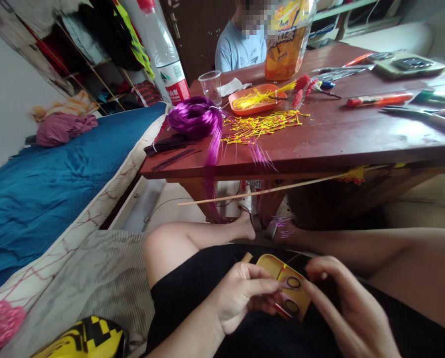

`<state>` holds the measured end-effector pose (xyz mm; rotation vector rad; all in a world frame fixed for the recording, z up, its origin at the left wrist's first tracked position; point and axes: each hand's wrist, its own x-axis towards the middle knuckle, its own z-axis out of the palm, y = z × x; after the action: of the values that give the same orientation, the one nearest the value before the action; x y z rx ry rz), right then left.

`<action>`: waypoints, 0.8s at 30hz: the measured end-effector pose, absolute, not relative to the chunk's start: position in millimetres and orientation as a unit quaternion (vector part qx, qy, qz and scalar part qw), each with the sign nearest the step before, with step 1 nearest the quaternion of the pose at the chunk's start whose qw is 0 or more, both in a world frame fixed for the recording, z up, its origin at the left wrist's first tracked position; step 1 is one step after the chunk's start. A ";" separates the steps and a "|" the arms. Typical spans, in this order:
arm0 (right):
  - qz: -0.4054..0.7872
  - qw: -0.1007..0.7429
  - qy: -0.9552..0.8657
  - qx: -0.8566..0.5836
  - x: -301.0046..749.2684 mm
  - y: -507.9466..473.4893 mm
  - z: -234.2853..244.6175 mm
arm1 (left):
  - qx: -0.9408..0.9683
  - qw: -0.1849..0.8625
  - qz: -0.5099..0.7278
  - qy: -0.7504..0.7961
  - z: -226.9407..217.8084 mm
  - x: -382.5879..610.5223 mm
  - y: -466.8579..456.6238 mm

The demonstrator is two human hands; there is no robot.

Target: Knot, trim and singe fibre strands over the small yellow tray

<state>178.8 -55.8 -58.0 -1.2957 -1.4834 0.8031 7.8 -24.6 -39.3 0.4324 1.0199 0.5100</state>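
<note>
Yellow-tipped stem [284, 267] looks light, bendy; pinch mid-length. Your left hand [240, 293] seems to hold it, grip narrow; your right hand [364, 311] is parted loosely.

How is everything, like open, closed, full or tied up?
Clear red-capped plastic bottle: closed
Amber drink bottle: partly filled, top out of view
Clear plastic cup: upright, uncovered
Shiny purple fibre hank: coiled, tail hanging down
Thin dark strip bundle: tied
Orange plastic tray: holding yellow strands
Small purple-handled scissors: finger rings apart, blades hidden
</note>
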 end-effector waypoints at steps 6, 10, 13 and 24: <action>0.045 0.299 -0.903 -0.304 192.8 -44.1 -63.3 | 0.192 0.841 0.244 0.443 -37.4 7.0 -24.6; 0.073 0.317 -0.901 -0.286 185.1 -45.4 -72.1 | 0.194 0.822 0.274 0.460 -34.2 8.4 -24.0; 0.087 0.326 -0.902 -0.269 185.3 -41.7 -57.3 | 0.209 0.806 0.271 0.482 -33.0 8.7 -21.8; 0.044 0.236 -0.968 -0.077 198.1 -20.3 -0.1 | 0.186 0.896 0.075 0.397 -41.9 12.4 -18.7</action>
<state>198.1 -20.3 -0.1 -0.2122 -2.6535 0.1220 12.4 -18.7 -41.9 0.3862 0.8220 0.1551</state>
